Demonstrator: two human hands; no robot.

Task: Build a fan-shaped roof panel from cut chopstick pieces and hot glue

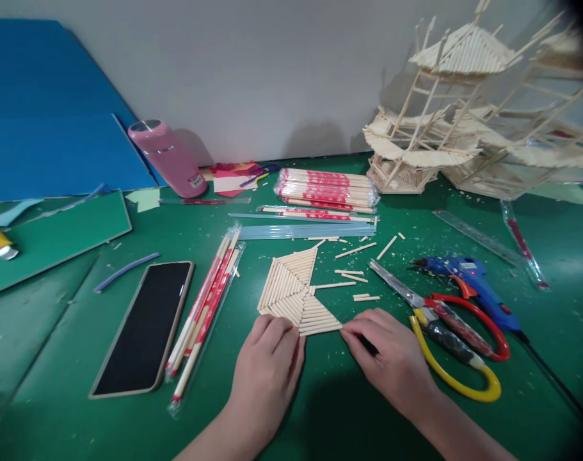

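A flat panel of short wooden sticks (291, 285), laid in triangular sections round a centre, lies on the green table. My left hand (271, 358) is closed at its lower left edge, fingertips touching the sticks. At the lower right corner my right hand (384, 349) pinches the panel between thumb and forefinger. One stick (335, 285) juts out from the centre to the right. Cut stick pieces (367, 298) lie loose beside the panel. To the right are scissors (439, 326) with red and yellow handles and a blue glue gun (468, 275).
A phone (142, 330) and wrapped chopsticks (207, 307) lie on the left. Behind are a chopstick bundle (327, 189), blue strips (305, 230) and a pink bottle (169, 157). Stick-built towers (425, 150) stand at the back right. A black cord (553, 371) runs from the glue gun.
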